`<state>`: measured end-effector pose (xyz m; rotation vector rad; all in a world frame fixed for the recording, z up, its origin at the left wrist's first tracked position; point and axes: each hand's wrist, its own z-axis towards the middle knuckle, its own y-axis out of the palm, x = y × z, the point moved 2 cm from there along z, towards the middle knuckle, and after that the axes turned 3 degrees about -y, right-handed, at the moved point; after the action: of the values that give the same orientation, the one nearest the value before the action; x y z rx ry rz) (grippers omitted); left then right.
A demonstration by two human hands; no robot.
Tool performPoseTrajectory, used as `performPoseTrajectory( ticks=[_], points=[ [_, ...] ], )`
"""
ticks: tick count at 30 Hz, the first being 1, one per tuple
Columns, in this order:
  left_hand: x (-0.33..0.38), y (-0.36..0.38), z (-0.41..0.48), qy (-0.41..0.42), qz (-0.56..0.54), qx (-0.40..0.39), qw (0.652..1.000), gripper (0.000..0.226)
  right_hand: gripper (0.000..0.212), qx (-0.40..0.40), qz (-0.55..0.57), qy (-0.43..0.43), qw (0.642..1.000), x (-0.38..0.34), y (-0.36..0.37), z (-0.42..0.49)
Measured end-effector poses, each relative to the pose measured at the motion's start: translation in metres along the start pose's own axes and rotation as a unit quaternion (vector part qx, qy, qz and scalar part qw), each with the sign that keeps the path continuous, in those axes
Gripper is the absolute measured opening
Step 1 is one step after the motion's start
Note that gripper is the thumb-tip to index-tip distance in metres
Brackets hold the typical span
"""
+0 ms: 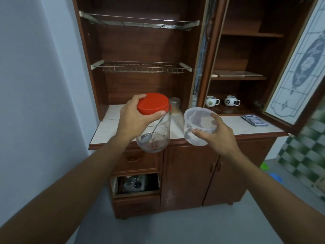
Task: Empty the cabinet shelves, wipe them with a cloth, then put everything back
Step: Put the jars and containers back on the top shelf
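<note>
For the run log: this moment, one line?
left hand: grips red-lidded clear jar | right hand: holds clear round plastic tub

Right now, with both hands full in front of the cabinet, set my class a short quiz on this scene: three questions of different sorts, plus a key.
1. True or false: the left hand grips the jar by its red lid.
2. What does the right hand hold? A: a clear plastic tub. B: a plate. C: a kettle.
3. Fill in: ____ mugs stand on the lowest shelf on the right side.

Key: 1 true; 2 A; 3 two.
</note>
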<state>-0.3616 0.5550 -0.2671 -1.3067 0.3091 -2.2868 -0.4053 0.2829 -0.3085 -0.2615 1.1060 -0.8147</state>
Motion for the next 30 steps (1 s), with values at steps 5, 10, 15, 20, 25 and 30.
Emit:
performPoseTrajectory(
  ticks=[5, 10, 15, 20, 25, 30],
  points=[
    [0.041, 0.054, 0.007, 0.014, -0.019, -0.013, 1.000, 0.091, 0.092, 0.011, 0.010, 0.004, 1.000, 0.042, -0.053, 0.019],
    [0.084, 0.119, 0.012, 0.017, -0.026, -0.007, 0.999, 0.086, 0.093, 0.004, -0.014, -0.010, 1.000, 0.097, -0.108, 0.051],
    [0.125, 0.188, 0.016, -0.005, -0.027, 0.006, 1.000, 0.085, 0.092, -0.007, -0.025, -0.020, 0.999, 0.146, -0.165, 0.079],
    [0.167, 0.242, 0.023, -0.010, -0.028, 0.011, 1.000, 0.086, 0.090, -0.016, -0.032, -0.022, 0.999, 0.186, -0.217, 0.105],
    [0.193, 0.275, 0.040, 0.003, -0.020, 0.007, 1.000, 0.083, 0.092, -0.007, -0.035, -0.024, 0.999, 0.215, -0.240, 0.131],
    [0.202, 0.304, 0.066, 0.017, -0.004, 0.000, 1.000, 0.087, 0.092, -0.009, -0.026, -0.021, 0.999, 0.242, -0.243, 0.158]
  ],
)
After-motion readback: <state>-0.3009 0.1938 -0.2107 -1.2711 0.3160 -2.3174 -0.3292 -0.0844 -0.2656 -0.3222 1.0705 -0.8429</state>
